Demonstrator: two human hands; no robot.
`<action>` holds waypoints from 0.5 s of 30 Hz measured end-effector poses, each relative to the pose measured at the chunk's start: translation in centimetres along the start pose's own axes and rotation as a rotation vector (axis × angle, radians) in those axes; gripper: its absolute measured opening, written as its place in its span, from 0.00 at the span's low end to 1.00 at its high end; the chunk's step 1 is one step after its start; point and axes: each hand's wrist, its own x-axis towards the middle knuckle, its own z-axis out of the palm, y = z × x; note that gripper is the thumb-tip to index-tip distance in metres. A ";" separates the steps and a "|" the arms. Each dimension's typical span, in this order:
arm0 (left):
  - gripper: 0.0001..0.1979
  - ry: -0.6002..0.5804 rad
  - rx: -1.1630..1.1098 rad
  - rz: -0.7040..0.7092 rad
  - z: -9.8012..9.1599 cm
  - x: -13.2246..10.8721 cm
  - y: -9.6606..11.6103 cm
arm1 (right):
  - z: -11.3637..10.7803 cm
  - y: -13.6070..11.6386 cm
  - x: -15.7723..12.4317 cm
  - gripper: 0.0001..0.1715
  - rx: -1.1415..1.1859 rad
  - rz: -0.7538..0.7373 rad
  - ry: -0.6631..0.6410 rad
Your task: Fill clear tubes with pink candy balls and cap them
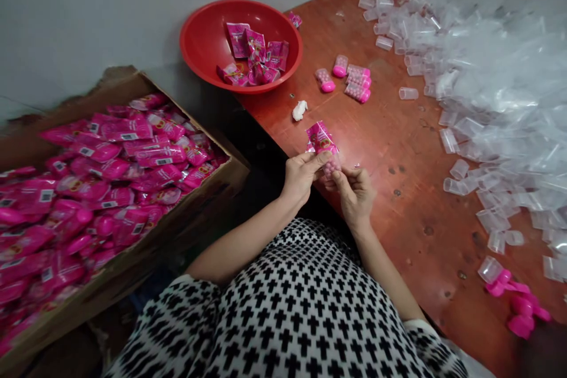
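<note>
My left hand [301, 176] pinches a pink sachet [321, 137] that sticks up above my fingers. My right hand [355, 190] is closed around a small clear tube [332, 166] with pink candy showing inside, right under the sachet. Both hands meet over the near edge of the red-brown table [398, 189]. The sachet's lower end rests at the tube's mouth.
A cardboard box [212, 189] full of pink sachets stands at left. A red bowl [199, 41] with several sachets sits behind. Filled pink-capped tubes [349, 78] lie mid-table, a heap of clear empty tubes [487, 100] at right, pink caps [518, 301] near right.
</note>
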 end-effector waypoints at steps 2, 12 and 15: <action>0.17 0.033 0.018 0.016 -0.1 -0.3 -0.1 | 0.3 -0.2 0.3 0.14 0.141 0.126 -0.016; 0.18 -0.078 -0.062 -0.125 -0.6 -0.2 0.5 | 0.1 -0.2 -1.1 0.12 0.040 0.067 -0.001; 0.18 -0.027 0.007 -0.084 -0.6 -0.3 0.0 | 0.3 0.1 -1.2 0.12 -0.010 0.026 0.031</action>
